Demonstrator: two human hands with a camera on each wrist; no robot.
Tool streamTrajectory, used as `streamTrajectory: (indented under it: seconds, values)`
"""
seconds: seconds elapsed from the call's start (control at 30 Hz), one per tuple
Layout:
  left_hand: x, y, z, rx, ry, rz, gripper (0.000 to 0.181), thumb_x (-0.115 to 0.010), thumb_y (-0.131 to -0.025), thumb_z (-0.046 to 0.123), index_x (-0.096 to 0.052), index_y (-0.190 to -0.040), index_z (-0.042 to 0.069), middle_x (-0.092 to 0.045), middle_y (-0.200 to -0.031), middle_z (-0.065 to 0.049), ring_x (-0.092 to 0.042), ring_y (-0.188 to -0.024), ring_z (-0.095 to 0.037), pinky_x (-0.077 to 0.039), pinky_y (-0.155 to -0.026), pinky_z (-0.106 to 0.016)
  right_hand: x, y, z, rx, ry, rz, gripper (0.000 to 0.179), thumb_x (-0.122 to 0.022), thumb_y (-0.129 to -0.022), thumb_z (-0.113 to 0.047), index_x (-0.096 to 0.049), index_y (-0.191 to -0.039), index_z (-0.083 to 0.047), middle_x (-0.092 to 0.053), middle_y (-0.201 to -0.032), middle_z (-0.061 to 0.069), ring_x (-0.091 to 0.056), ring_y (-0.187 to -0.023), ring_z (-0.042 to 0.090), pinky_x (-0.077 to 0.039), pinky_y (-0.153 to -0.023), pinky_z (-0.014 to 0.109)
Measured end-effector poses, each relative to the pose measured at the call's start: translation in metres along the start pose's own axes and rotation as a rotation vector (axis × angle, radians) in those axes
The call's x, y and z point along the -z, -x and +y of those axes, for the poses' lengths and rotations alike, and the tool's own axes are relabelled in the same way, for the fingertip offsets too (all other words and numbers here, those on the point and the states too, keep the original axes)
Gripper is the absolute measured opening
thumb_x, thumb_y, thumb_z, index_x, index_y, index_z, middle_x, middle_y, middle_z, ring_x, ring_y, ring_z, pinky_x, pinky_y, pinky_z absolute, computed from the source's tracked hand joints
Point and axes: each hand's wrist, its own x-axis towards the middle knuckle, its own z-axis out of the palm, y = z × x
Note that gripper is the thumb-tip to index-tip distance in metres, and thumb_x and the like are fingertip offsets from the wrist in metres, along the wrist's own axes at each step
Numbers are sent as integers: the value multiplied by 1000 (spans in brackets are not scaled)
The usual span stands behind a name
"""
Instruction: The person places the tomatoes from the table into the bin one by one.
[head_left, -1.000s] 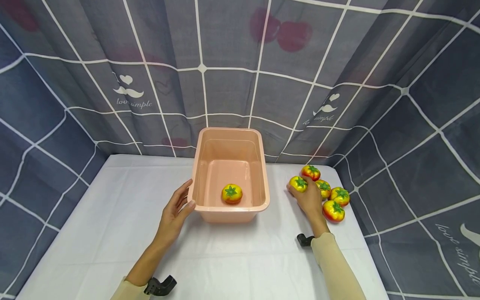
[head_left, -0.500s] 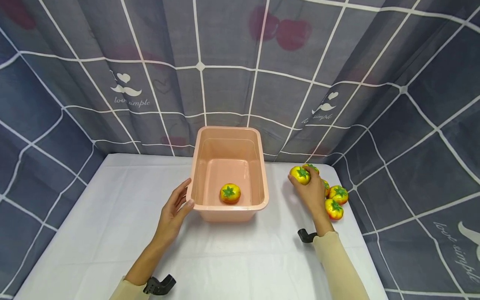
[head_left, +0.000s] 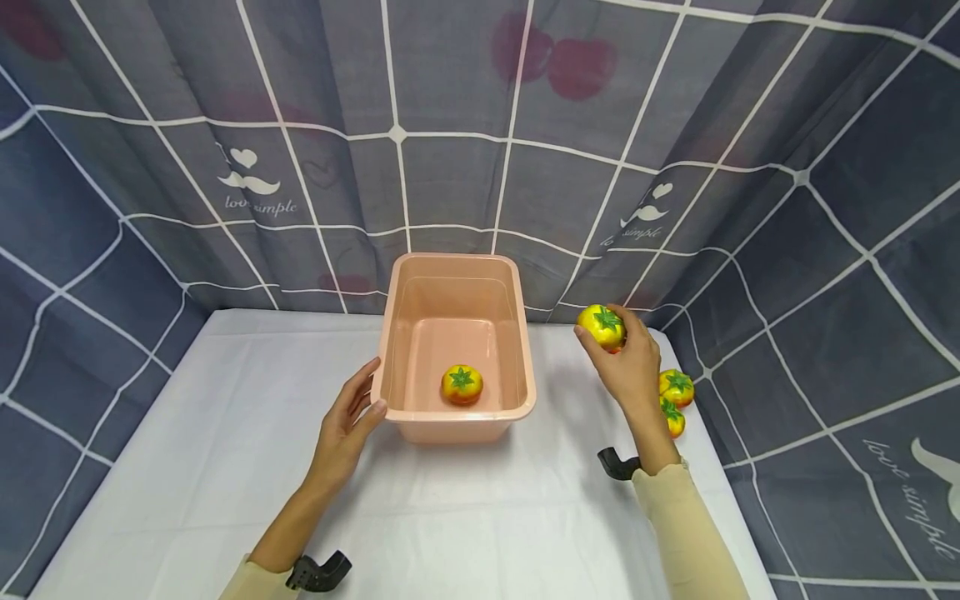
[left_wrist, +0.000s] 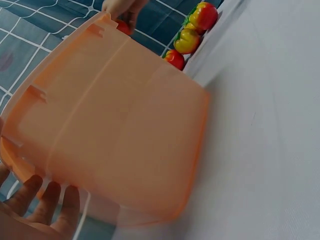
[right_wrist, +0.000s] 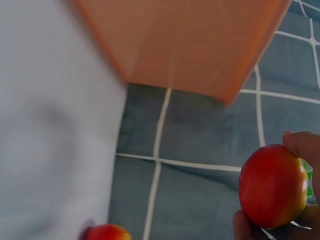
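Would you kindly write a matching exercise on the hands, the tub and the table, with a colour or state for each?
Things:
1. Left hand
2. Tub
3. Right hand
4. Table

Colours or states:
A. White
B. Grips a tomato
C. Touches the tub
D. Peach-coloured

Pairs: 1-C, 2-D, 3-B, 4-A

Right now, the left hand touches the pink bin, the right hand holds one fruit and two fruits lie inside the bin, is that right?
Not quite: the head view shows one fruit inside the pink bin, not two. The left hand does touch the bin, and the right hand does hold a separate fruit.
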Motion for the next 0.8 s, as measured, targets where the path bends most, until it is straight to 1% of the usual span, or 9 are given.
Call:
streamTrajectory:
  seconds: [0.17,0.27,0.33,0.53,0.8]
  values:
    - [0,0,0,-8,0,4,64,-59,-110,8,-38,-168,22,-42,-169,-14,-51,-148,-9,-46,-115,-9,6,2,-11,47,-17,29,70,-81,-92,-55,-62,-147,-16,-69,-138,17,-66,-116,40,-51,-98,57]
    - [-1,-1,-2,-13,7,4,63,-58,-110,6,-39,-168,21,-43,-168,-15,-52,-147,-10,-46,-114,-9,8,3,-15,60,-16,36,69,-81,-92,-54,-62,-147,-17,-69,-136,17,-66,-115,40,-50,-97,57]
    - [-1,-1,-2,-17,10,5,63,-58,-110,6,-39,-168,20,-43,-167,-16,-53,-146,-11,-47,-114,-9,9,3,-16,64,-9,35,69,-81,-92,-54,-62,-147,-17,-69,-136,17,-66,-115,41,-49,-98,57]
    - [-2,0,0,-11,7,14,63,-59,-109,6,-40,-167,20,-43,-168,-13,-52,-146,-10,-46,-114,-8,11,4,-19,62,-4,28,69,-80,-92,-53,-62,-148,-17,-68,-137,18,-65,-116,41,-47,-98,58]
    - [-1,0,-1,-9,3,8,63,-58,-110,7,-39,-168,22,-42,-169,-13,-51,-147,-9,-45,-115,-8,8,4,-20,73,-11,29,70,-83,-90,-53,-62,-146,-16,-69,-135,18,-65,-114,39,-51,-95,54]
